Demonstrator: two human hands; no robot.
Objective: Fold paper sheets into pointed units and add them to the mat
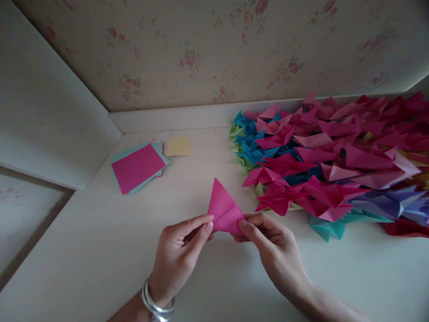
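A pink folded paper piece (224,209), pointed at the top, is held just above the pale table (83,250). My left hand (179,252) pinches its lower left corner with thumb and forefinger; silver bangles circle that wrist. My right hand (270,243) pinches its lower right corner, fingers closed on the paper. Both hands meet at the piece near the middle of the view.
A large heap of folded paper shapes (328,165), mostly pink with blue, green, teal and purple ones, fills the right side. A stack of flat paper squares (138,167), pink on top, lies at the left back, with a yellow square (178,146) beside it. Floral wallpaper stands behind.
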